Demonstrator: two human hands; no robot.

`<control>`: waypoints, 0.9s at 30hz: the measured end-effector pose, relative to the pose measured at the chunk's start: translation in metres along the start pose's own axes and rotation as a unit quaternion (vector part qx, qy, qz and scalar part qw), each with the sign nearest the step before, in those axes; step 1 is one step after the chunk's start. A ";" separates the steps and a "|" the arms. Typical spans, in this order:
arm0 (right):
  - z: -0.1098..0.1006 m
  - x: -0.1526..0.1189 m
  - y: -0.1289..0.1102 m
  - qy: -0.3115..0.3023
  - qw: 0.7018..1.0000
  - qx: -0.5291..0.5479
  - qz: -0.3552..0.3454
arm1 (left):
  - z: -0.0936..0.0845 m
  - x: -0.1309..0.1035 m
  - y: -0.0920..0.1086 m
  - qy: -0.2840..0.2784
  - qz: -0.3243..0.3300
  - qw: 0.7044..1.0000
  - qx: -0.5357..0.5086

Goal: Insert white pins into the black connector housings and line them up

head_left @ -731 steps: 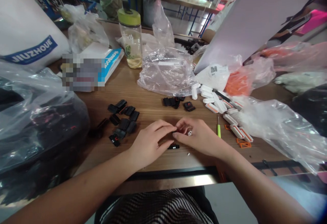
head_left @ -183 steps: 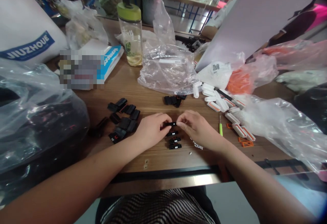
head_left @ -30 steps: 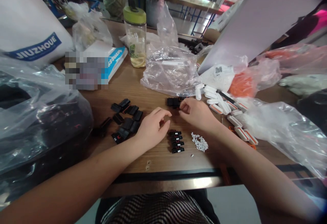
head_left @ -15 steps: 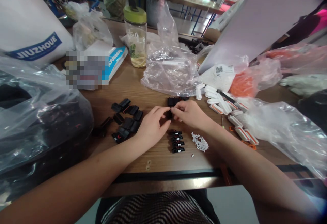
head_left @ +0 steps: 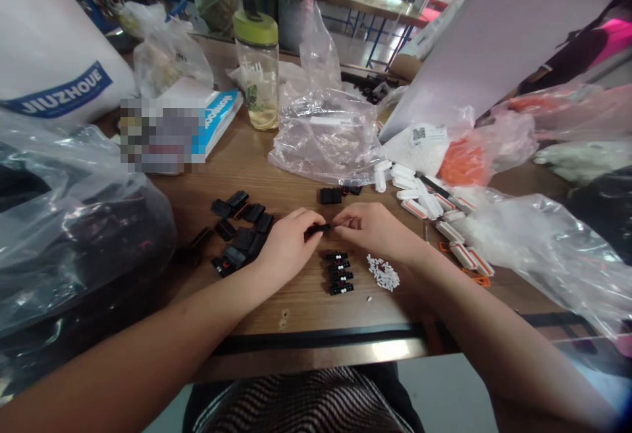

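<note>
Pinched in my left hand (head_left: 295, 235) is a small black connector (head_left: 317, 228), above the middle of the wooden table. My right hand (head_left: 363, 224) is closed at the connector's right end; whatever its fingertips hold is too small to make out. Below the hands, several black connectors with white dots (head_left: 340, 278) form a column. A pile of tiny white pieces (head_left: 384, 273) lies right of that column, with one loose piece (head_left: 368, 299) nearer the edge. More black connectors (head_left: 247, 239) are heaped left of my left hand, and a few others (head_left: 330, 195) sit just beyond both hands.
A clear plastic bag (head_left: 328, 137) and a green-lidded bottle (head_left: 257, 64) stand behind. White parts with orange strips (head_left: 419, 199) lie at the right, beside a clear bag (head_left: 543, 242). A big bag of dark items (head_left: 89, 222) fills the left. A person's arm shows at the upper right.
The black connector between my hands now shows lengthwise in my left fingers. My right fingers have curled in and drawn slightly apart from my left. The whole view has shifted slightly.
</note>
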State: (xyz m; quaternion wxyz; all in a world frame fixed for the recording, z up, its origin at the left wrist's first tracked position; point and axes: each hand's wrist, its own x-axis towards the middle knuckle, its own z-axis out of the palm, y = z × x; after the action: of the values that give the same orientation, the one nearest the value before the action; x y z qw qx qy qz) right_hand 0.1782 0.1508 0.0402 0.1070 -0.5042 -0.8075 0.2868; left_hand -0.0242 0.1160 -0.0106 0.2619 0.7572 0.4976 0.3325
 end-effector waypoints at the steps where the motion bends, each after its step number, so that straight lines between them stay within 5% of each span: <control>1: -0.006 -0.007 0.002 0.009 1.000 -0.014 0.006 | -0.001 -0.001 0.001 -0.005 0.004 1.000 0.009; 9: -0.024 -0.059 0.023 -0.046 0.996 -0.055 0.045 | -0.003 -0.002 0.008 -0.027 0.019 0.994 0.100; 20: -0.012 -0.057 0.015 -0.039 0.981 -0.184 0.045 | -0.004 -0.002 0.006 -0.012 0.012 0.996 0.088; 27: -0.004 -0.055 0.026 -0.009 0.995 -0.032 0.090 | -0.002 -0.002 0.008 -0.025 0.007 0.996 0.084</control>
State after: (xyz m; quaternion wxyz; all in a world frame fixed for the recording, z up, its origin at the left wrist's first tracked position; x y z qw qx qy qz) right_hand 0.2256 0.1124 0.0347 0.0575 -0.5759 -0.7683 0.2735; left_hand -0.0215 0.1116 -0.0043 0.2077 0.7882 0.5114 0.2723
